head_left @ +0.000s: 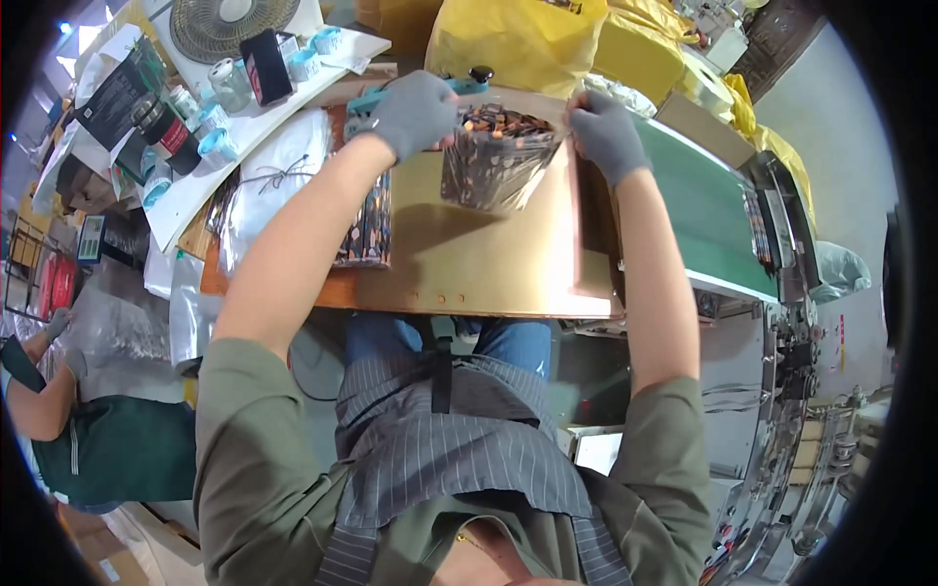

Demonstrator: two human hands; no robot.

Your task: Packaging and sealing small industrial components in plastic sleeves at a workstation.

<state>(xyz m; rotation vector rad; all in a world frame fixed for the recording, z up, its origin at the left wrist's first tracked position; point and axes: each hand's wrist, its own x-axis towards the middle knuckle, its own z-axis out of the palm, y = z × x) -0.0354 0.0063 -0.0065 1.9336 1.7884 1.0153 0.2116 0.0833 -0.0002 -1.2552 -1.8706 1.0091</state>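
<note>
A clear plastic bag (496, 171) with dark, orange-patterned pieces in it hangs tilted above the tan work board (420, 278). My left hand (415, 115), in a grey glove with bare fingertips, is closed on the bag's upper left edge. On the other side my right hand (611, 137), gloved the same way, has its fingers pinched together at the bag's upper right corner. A stack of similar patterned packs (365, 230) lies on the board below my left forearm. Behind my left hand is a teal tool with a black knob (479, 75), partly hidden.
To the right runs a green conveyor belt (699, 215). Clear plastic sleeves (269, 186) lie at the left. A white shelf (322, 83) holds a phone (266, 66), jars and tape rolls. Yellow bags (513, 44) stand behind. At far left a co-worker's gloved hands (61, 322) handle plastic.
</note>
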